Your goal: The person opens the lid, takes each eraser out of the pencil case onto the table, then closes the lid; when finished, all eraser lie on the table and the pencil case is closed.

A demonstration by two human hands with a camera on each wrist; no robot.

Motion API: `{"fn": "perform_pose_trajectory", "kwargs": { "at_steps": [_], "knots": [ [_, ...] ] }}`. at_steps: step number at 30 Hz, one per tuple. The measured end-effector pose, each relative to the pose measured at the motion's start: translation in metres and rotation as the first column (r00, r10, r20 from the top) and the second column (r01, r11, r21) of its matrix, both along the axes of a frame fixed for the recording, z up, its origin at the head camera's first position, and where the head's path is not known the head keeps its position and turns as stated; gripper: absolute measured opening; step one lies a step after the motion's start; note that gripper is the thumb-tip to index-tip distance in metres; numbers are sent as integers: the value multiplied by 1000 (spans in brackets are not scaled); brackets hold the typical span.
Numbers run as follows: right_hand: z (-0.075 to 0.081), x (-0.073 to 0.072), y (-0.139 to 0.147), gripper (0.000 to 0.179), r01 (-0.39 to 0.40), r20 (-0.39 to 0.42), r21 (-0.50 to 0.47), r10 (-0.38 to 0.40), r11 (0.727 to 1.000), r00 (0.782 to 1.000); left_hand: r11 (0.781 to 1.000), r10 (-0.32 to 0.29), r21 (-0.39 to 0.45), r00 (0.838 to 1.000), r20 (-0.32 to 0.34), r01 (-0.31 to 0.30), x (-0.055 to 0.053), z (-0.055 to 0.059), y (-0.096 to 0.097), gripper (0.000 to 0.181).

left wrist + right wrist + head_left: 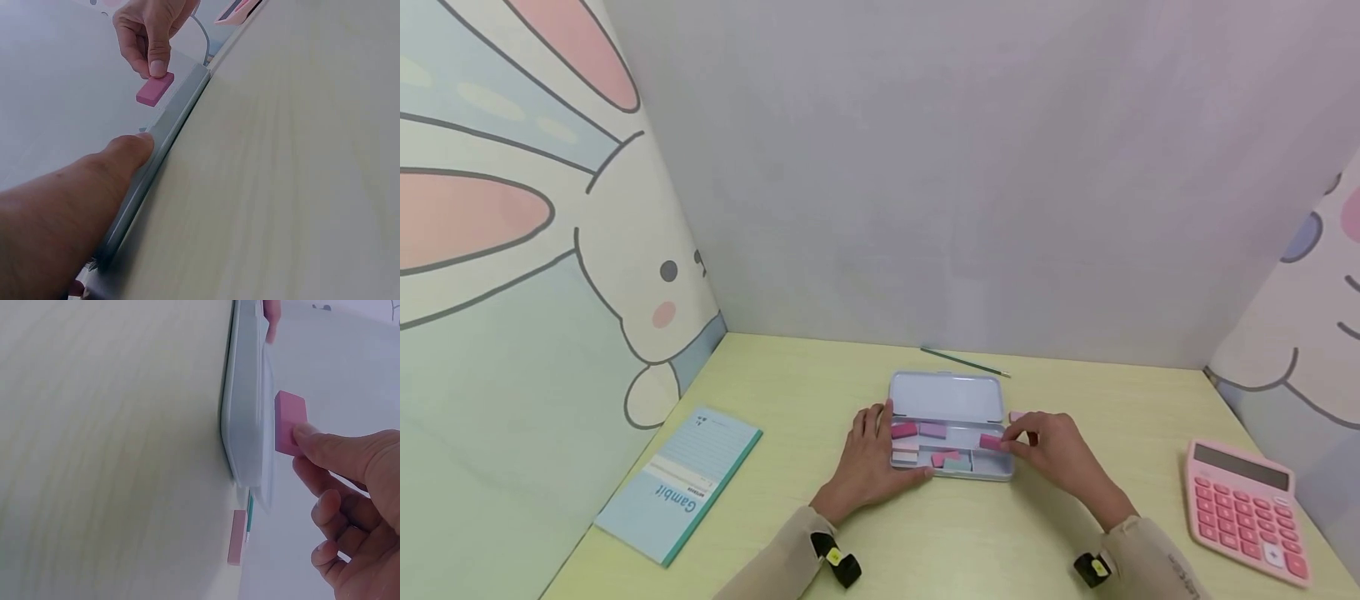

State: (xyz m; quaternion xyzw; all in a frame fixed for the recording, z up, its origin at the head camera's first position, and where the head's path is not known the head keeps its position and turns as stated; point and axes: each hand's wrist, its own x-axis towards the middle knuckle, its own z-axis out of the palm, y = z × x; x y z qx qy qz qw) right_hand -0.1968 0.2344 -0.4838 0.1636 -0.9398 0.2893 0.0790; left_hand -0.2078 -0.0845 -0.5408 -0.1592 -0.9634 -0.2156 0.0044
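A pale blue pencil case (988,473) lies with its lid (947,397) raised at the back. Several erasers sit inside, among them a dark pink eraser (904,430), a lilac eraser (933,430), a white one (905,457) and a grey-blue one (956,464). My left hand (868,460) rests at the case's left end, fingers extended and thumb (134,150) along the front edge. Between thumb and index finger my right hand (1051,446) pinches a pink eraser (290,422), held above the right part of the case.
Right of the case lies another pink eraser (237,537), partly hidden by my right hand in the head view. A green pencil (962,361) lies behind the lid. A notebook (681,483) is at the left, a pink calculator (1247,508) at the right. Walls enclose the table.
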Motion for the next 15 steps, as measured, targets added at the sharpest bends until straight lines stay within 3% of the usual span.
{"fn": "perform_pose_trajectory", "kwargs": {
  "at_steps": [7, 15],
  "knots": [
    [2, -9, 19, 10, 29, -8, -20, -29, 999, 1000, 1000, 0, 10, 1000, 0, 0, 1, 1, 0, 127],
    [6, -25, 56, 6, 84, 36, 41, -86, 996, 996, 1000, -3, 11, 1000, -9, 3, 1, 0, 1, 127]
  ]
}}
